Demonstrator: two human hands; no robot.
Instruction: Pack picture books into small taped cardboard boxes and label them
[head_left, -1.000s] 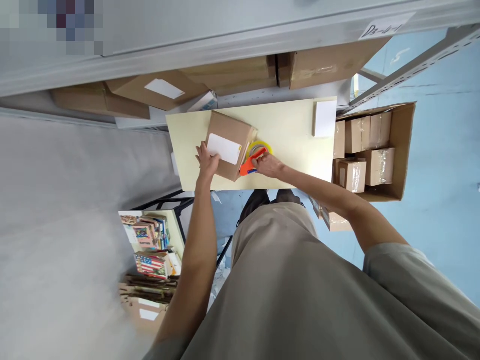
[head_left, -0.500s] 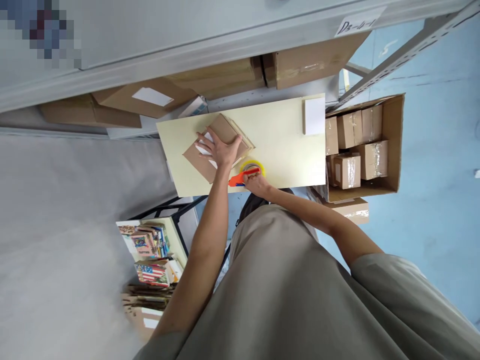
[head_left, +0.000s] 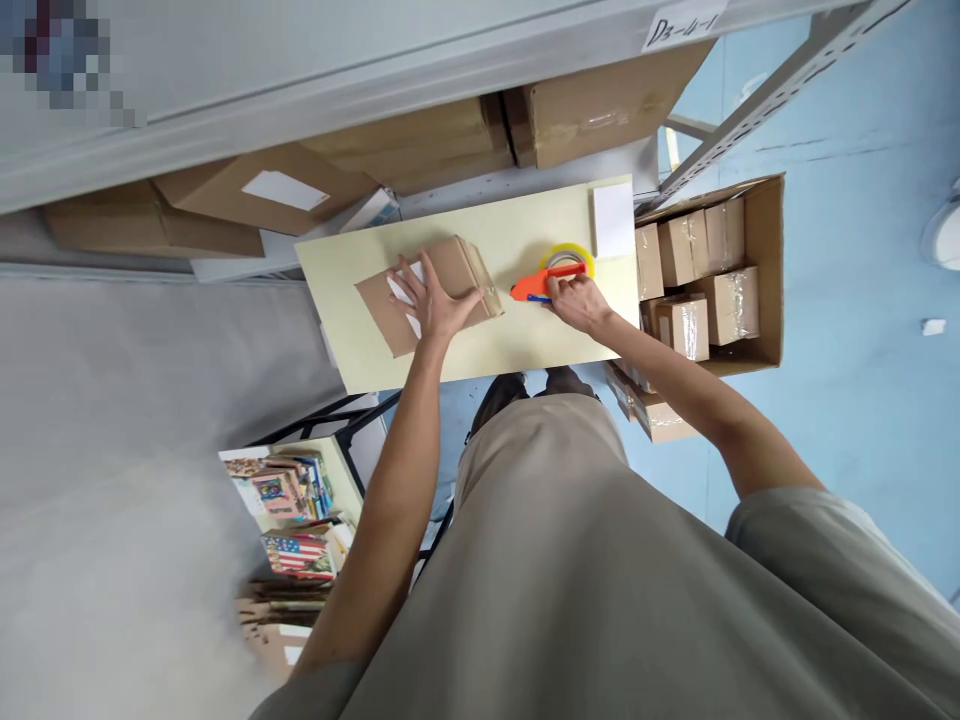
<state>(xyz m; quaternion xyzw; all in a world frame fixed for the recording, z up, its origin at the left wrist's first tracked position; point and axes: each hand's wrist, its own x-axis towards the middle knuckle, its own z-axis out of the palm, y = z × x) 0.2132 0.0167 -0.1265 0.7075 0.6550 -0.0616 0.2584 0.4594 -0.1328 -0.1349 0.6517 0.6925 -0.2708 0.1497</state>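
Where the pale yellow table (head_left: 525, 345) stands before a grey metal shelf (head_left: 315, 90) stacked with brown cartons, a large open carton (head_left: 765, 270) of small taped boxes sits just beside the table's right end. On the table's left half lies the brown cardboard parcel (head_left: 454, 275), flat and turned at an angle to the table edge, with a white label on its upper face mostly covered. The left hand (head_left: 435, 300) rests flat on top of the parcel, fingers spread and pressing down, not closed round it. To the right, apart from the parcel, the right hand (head_left: 577, 300) is clamped on the handle of the tape dispenser (head_left: 544, 285), orange-red with a yellow-rimmed roll of tape, which rests on the tabletop. A white sheet (head_left: 613, 220) lies near the dispenser, at the table's far right corner.
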